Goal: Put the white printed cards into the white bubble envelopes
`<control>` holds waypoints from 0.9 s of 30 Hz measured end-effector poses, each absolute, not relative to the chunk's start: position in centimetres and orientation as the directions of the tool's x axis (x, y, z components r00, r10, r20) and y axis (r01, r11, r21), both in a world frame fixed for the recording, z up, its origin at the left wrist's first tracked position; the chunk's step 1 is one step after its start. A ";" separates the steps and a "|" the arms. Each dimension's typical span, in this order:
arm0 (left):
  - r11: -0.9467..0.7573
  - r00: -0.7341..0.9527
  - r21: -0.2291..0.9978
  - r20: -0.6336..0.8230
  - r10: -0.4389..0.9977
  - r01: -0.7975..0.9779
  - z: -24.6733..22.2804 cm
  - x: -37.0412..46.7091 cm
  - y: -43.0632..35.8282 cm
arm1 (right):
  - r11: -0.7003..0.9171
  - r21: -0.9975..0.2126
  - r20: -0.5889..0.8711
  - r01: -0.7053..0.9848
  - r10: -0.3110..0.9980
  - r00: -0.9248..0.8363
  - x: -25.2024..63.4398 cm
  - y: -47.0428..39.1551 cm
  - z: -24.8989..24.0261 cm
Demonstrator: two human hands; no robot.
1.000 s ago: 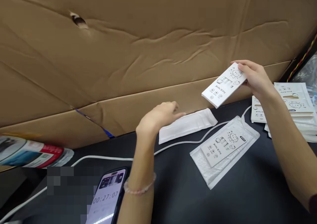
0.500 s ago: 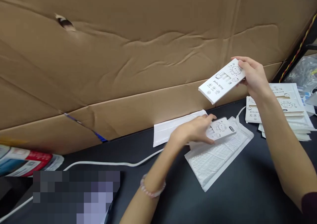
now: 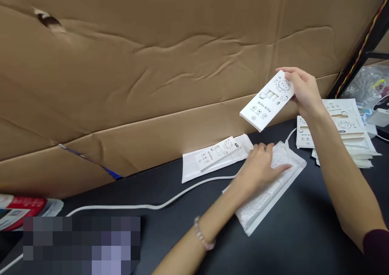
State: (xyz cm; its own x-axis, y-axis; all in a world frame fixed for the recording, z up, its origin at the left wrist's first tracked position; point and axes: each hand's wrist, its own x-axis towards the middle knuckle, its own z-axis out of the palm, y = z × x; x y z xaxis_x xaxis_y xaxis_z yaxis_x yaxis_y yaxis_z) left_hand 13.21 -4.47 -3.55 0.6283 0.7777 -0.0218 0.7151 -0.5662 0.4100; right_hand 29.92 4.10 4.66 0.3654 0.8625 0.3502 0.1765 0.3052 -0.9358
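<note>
My right hand (image 3: 304,89) grips a white Hello Kitty pen box (image 3: 267,100) by its upper end, tilted in the air in front of the cardboard. Pale sticks show through the box's window. Over a white padded mailer (image 3: 258,212) on the dark table, my left hand (image 3: 258,167) has its thumb spread from its fingers and holds nothing. Its fingertips are on or just above the mailer; I cannot tell which. Left of that hand, a second pen box (image 3: 217,153) lies on another white mailer (image 3: 189,167) along the foot of the cardboard.
Several similar boxes (image 3: 305,133) and mailers (image 3: 360,159) are stacked at the right. A white cable (image 3: 146,206) runs across the dark table (image 3: 170,234). Tall cardboard (image 3: 170,76) walls the back. A red package (image 3: 28,206) and a pixelated area sit at the left.
My left hand has let go of the second pen box, now on the mailer by the cardboard, and has moved onto the nearer mailer. The right hand still holds its box.
</note>
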 end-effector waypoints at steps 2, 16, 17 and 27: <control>-0.554 0.619 0.384 -0.064 0.783 0.739 -4.9 15.0 -5.8 | 0.313 -0.932 0.360 0.183 0.863 0.355 29.8 4.1 4.6; -0.157 0.615 0.936 -0.074 0.785 0.314 0.0 6.4 0.5 | 0.727 -0.568 0.817 0.385 0.444 0.366 29.0 3.6 4.5; -0.142 0.614 0.942 -0.081 0.785 0.305 0.4 5.9 0.5 | 0.734 -0.538 0.835 0.414 0.399 0.379 29.0 3.5 4.6; -0.160 0.576 0.966 0.015 0.818 0.203 1.2 4.9 0.4 | 0.580 -0.683 0.721 0.444 0.633 0.282 26.4 3.2 4.0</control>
State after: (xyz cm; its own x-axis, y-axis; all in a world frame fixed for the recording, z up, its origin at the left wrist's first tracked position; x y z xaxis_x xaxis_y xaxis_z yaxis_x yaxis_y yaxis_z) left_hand 4.86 0.36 1.15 0.5756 0.8176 0.0147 0.2032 -0.1604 0.9659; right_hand 26.39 3.18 4.02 0.2821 0.6335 0.7205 0.4436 0.5798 -0.6834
